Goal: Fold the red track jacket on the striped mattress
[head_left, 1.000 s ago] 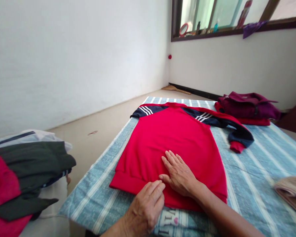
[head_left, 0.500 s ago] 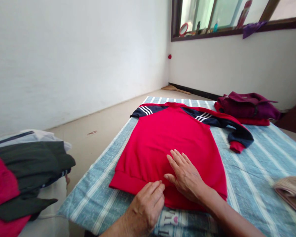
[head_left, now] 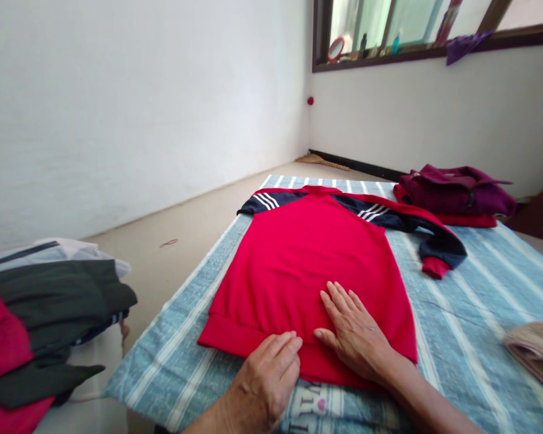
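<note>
A red sweater (head_left: 298, 259) with navy shoulders and white stripes lies flat, back up, on a blue striped cloth (head_left: 470, 313). My right hand (head_left: 355, 331) rests flat on its lower part, fingers stretched out. My left hand (head_left: 266, 380) lies at the near hem, fingers bent down and pressed together on the fabric. The sweater's right sleeve (head_left: 434, 247) is bent over the cloth; the left sleeve is out of sight.
A folded maroon and red pile (head_left: 455, 193) sits at the far right of the cloth. A beige folded item (head_left: 536, 352) lies at the right edge. Dark, white and red clothes (head_left: 40, 319) are heaped at left. Bare floor (head_left: 181, 235) and white walls lie beyond.
My right hand has slid to the right and a little nearer across the sweater's lower part. My left hand stays at the hem.
</note>
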A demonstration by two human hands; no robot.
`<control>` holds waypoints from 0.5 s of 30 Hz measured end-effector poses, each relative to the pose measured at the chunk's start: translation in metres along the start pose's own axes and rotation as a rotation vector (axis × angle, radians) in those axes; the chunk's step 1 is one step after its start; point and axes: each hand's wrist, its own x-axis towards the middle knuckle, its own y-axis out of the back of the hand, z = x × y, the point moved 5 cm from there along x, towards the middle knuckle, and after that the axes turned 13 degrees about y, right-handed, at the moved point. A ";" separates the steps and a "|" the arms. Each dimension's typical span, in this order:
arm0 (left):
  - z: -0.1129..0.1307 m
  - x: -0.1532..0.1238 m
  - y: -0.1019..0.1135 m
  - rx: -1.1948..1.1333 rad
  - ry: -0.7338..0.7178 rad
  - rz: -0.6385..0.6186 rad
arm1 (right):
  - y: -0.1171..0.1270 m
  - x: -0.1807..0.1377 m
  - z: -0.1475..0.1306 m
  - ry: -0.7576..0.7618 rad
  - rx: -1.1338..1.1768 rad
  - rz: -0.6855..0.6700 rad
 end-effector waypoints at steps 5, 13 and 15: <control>0.000 0.001 0.000 -0.013 -0.004 -0.017 | 0.000 0.000 0.001 -0.002 0.011 -0.005; -0.001 0.000 0.001 -0.026 0.002 0.013 | -0.001 0.000 0.001 -0.003 0.027 -0.008; -0.001 0.001 0.002 -0.027 0.000 0.019 | -0.001 0.000 0.000 -0.002 0.021 -0.014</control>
